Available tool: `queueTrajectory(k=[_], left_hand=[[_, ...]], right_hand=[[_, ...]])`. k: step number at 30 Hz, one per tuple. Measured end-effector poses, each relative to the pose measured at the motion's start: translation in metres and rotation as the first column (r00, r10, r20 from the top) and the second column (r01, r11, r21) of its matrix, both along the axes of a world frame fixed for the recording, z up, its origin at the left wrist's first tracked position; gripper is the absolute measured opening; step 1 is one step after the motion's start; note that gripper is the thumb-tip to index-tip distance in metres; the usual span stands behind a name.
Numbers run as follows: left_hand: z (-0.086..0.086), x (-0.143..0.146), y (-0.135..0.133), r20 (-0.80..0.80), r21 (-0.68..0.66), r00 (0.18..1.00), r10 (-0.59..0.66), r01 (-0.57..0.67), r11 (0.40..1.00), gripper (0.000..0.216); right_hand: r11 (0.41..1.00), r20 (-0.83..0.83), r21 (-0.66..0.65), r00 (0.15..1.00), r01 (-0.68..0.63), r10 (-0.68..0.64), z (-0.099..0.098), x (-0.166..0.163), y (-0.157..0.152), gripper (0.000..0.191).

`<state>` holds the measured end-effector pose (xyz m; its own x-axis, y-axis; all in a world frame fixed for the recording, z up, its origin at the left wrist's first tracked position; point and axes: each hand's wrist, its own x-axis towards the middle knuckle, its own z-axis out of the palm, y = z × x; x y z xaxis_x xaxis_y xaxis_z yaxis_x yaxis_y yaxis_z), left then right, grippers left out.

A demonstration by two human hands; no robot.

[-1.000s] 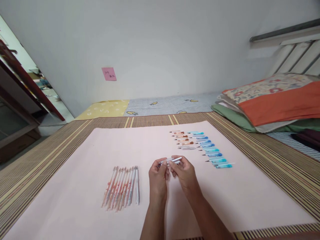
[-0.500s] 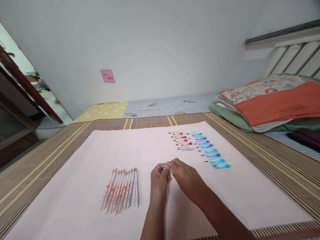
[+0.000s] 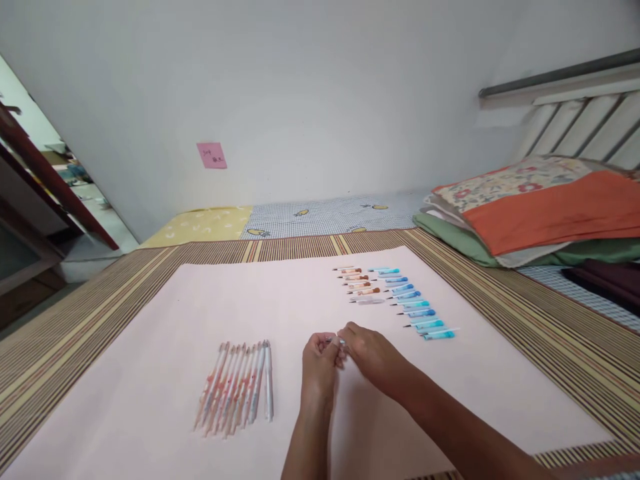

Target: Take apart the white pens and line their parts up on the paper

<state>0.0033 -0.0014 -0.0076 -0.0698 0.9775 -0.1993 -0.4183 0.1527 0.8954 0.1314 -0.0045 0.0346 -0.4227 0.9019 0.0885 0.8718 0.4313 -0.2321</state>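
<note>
My left hand and my right hand meet over the pink sheet, fingers pinched together round a small clear pen of which only a glint shows between them. To the left lies a tight row of several assembled pens. Beyond the hands, a column of orange-brown pen parts and a longer column of blue pen parts lie in rows.
The pink sheet covers a striped mat. Folded bedding and an orange pillow are stacked at the right. A pink note sticks on the wall. A dark wooden frame stands at the left.
A second ago both hands held the white pen up and level; they have since dropped toward the sheet and closed over it, so it is almost hidden.
</note>
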Motion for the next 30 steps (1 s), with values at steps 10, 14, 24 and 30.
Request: queueTrajectory(k=[10, 14, 24, 30], left_hand=[[0.002, 0.006, -0.003, 0.071, -0.022, 0.997, -0.024, 0.025, 0.999, 0.036], [0.003, 0.007, -0.002, 0.112, -0.064, 0.994, -0.019, 0.027, 0.998, 0.043], [0.009, -0.009, 0.004, 0.189, -0.131, 0.978, 0.094, -0.069, 0.989, 0.021], [0.002, -0.011, 0.008, 0.197, -0.152, 0.974, 0.11, -0.08, 0.985, 0.022]], right_hand=[[0.999, 0.017, 0.011, 0.999, -0.05, 0.049, -0.009, 0.009, 0.0, 0.017], [0.999, 0.09, 0.028, 0.996, -0.025, 0.022, -0.005, 0.022, 0.01, 0.017], [0.996, 0.28, -0.025, 0.957, 0.083, -0.073, 0.0, 0.077, 0.069, 0.018], [0.997, 0.285, -0.034, 0.957, 0.072, -0.059, -0.011, 0.081, 0.074, 0.018]])
